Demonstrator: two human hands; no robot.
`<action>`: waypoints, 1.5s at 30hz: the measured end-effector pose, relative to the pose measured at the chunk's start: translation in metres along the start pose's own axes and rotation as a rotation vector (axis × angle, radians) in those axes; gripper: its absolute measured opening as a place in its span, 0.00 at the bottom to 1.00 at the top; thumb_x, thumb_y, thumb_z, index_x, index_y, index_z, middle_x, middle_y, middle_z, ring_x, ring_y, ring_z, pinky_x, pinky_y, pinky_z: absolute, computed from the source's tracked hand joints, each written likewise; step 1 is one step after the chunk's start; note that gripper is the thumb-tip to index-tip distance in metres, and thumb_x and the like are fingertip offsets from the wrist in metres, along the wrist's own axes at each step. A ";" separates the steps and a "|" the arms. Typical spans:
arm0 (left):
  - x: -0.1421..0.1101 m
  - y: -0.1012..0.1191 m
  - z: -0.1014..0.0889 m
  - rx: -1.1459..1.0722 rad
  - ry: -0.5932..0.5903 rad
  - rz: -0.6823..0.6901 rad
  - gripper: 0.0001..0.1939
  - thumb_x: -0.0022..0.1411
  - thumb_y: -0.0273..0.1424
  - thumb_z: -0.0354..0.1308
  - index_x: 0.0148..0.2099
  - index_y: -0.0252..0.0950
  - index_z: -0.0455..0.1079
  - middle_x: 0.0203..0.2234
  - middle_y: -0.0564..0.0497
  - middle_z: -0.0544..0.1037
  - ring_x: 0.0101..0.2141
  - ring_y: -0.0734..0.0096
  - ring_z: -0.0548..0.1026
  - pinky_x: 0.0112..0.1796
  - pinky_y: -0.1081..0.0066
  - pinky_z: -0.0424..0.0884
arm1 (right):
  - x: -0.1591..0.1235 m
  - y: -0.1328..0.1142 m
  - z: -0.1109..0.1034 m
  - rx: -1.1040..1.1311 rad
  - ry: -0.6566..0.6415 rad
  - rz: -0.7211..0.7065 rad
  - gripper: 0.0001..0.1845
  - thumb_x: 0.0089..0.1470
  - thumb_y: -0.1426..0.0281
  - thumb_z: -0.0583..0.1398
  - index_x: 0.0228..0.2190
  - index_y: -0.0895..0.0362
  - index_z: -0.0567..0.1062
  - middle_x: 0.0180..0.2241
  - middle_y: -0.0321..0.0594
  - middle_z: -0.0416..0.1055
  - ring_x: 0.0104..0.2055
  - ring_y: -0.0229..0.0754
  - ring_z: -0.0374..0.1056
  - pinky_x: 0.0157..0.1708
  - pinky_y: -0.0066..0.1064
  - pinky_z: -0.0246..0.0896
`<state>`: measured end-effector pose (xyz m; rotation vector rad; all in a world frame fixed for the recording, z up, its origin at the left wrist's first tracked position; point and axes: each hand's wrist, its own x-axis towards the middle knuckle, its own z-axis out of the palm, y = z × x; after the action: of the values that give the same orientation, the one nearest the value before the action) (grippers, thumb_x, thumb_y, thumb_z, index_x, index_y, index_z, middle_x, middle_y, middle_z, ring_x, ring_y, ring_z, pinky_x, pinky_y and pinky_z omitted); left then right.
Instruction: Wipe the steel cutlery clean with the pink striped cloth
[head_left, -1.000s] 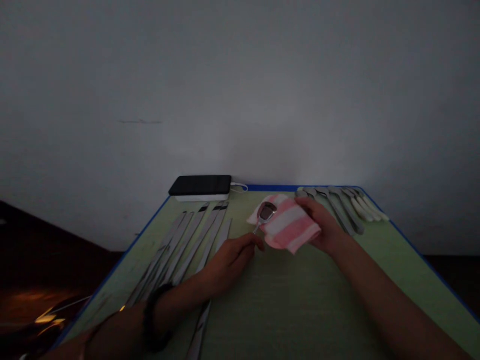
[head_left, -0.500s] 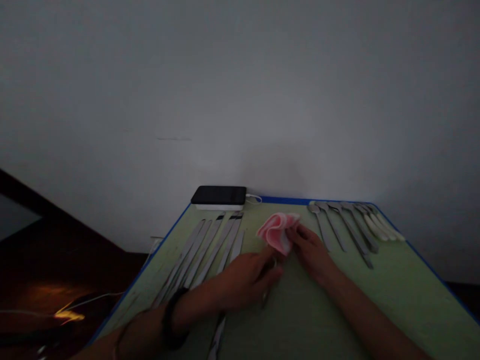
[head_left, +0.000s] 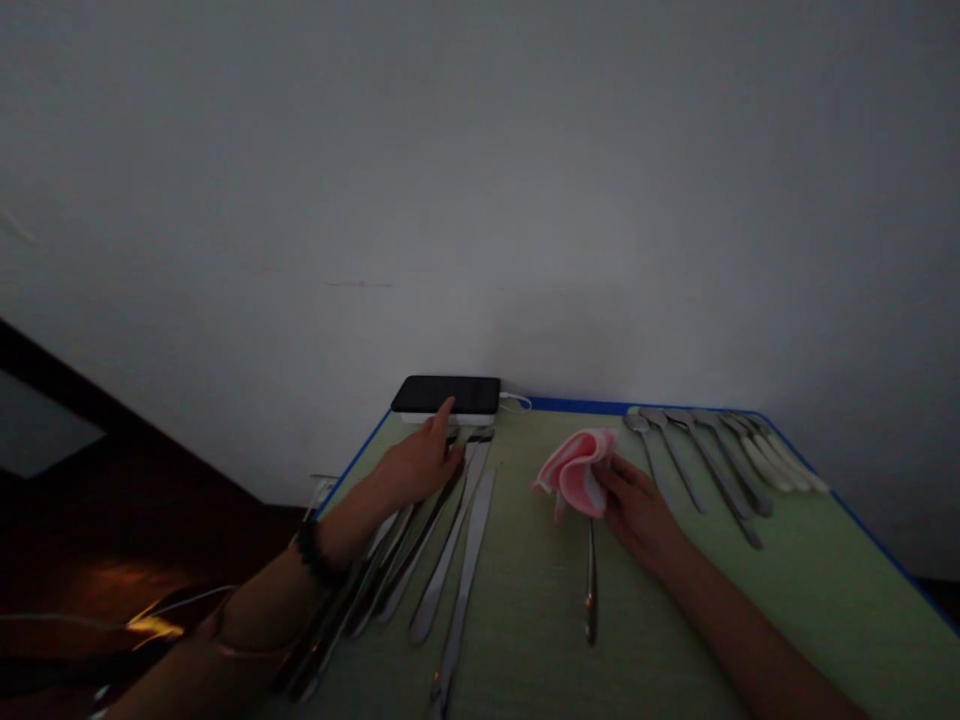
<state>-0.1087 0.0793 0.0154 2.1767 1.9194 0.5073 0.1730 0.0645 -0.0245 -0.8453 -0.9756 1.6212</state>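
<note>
Right of the smartphone [head_left: 446,394], the right hand [head_left: 637,512] grips a pink cloth [head_left: 576,465], one utensil handle [head_left: 591,590] protruding, not yet laid down; spoons [head_left: 636,423] lie farther right. Left hand [head_left: 418,464] overlies cutlery [head_left: 470,550], grasp unclear.

From where I stand in the room, one camera serves. Mount: the person's head. Position: above the near side of the tabletop [head_left: 532,630], close behind the left hand [head_left: 421,462] and the right hand [head_left: 632,500]. Direction: forward and downward, toward the wall [head_left: 480,180] beyond the far edge [head_left: 574,405]. Coverage: both far corners lie inside the frame; its lower border crosses the tabletop, and the wall fills the upper half.
</note>
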 end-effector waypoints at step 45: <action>-0.062 0.124 0.054 -0.293 -0.298 0.278 0.08 0.64 0.34 0.45 0.36 0.36 0.62 0.25 0.52 0.72 0.26 0.70 0.69 0.28 0.72 0.61 | 0.005 0.005 0.007 -0.102 0.337 -0.185 0.14 0.45 0.66 0.60 0.36 0.55 0.72 0.36 0.37 0.73 0.38 0.41 0.67 0.40 0.33 0.59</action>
<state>0.0199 0.0049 0.0034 2.1860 1.3127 0.4442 0.1641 0.0676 -0.0262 -1.0282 -0.8725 1.2318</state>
